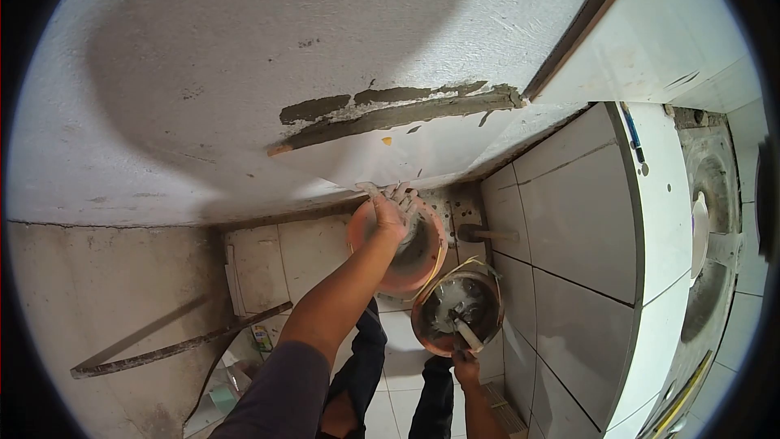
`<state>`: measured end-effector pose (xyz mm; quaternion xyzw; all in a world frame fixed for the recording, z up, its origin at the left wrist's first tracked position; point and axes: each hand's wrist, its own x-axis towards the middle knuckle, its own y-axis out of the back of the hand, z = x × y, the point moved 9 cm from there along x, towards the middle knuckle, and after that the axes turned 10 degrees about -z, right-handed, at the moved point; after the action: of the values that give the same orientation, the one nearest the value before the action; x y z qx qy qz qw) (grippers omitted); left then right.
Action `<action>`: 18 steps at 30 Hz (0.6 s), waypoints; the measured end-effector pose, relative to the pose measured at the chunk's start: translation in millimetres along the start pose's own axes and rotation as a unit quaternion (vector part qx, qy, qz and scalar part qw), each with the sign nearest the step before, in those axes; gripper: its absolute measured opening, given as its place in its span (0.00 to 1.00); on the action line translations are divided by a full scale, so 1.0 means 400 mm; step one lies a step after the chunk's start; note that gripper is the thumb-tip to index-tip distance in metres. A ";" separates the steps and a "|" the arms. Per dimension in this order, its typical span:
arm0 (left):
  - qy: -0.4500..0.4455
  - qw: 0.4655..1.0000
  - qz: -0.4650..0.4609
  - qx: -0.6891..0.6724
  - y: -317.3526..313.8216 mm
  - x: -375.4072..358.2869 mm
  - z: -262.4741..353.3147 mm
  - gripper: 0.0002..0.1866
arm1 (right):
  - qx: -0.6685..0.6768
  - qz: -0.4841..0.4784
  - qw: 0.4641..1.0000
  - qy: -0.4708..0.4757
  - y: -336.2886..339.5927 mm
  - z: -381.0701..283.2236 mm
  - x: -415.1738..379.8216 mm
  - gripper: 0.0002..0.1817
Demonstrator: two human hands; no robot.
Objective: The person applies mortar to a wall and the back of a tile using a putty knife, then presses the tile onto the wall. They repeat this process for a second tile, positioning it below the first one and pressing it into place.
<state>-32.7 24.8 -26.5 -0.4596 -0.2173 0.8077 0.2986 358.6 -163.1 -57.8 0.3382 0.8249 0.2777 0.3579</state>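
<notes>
My left hand (390,210) is over the larger orange bucket (357,232), its fingers spread and smeared with grey, with nothing held in them. Inside that bucket the bottom looks greyish. My right hand (466,367) is at the near rim of a smaller bucket (427,341), close to a light handle (469,335) that leans out of it. Murky water and a dark tool head show in this smaller bucket. The fingers of my right hand are small and partly hidden, closed around something there.
Ahead, a white wall (244,57) carries a strip of wet grey mortar (390,116). A white tiled counter (666,219) stands at the right, with a blue-handled tool (631,132) on it. A dark curved strip (179,351) and containers lie at the lower left.
</notes>
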 end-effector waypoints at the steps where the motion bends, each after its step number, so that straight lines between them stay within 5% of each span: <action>1: 0.000 1.000 0.000 -0.001 0.002 0.001 0.000 0.58 | 0.155 -0.061 0.971 -0.170 -0.034 0.074 -0.018 0.13; 2: 0.004 1.000 -0.008 0.000 0.002 0.003 0.001 0.58 | 0.301 -0.119 0.887 -0.329 -0.087 0.123 -0.062 0.14; 3: 0.008 1.000 -0.017 0.001 0.000 0.003 0.002 0.58 | 0.301 -0.119 0.887 -0.329 -0.098 0.133 -0.068 0.14; 9: 0.021 0.999 -0.006 0.038 0.021 0.012 -0.002 0.58 | 0.229 -0.078 0.944 -0.225 -0.097 0.102 -0.039 0.11; 13: 0.042 0.999 0.008 0.031 0.041 0.006 0.001 0.55 | -0.075 -0.037 0.996 0.034 -0.055 -0.019 0.015 0.09; 16: 0.049 0.997 -0.009 0.056 0.048 0.013 0.001 0.55 | -0.126 -0.126 0.983 -0.040 -0.129 0.035 0.020 0.12; 18: 0.055 0.996 -0.004 0.068 0.039 0.005 0.002 0.56 | -0.014 -0.131 0.979 -0.157 -0.114 0.054 0.034 0.15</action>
<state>-38.6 14.8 -37.2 -0.4812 -0.1468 0.7926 0.3444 352.1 -176.2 -108.1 0.2615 0.7916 0.1831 0.5210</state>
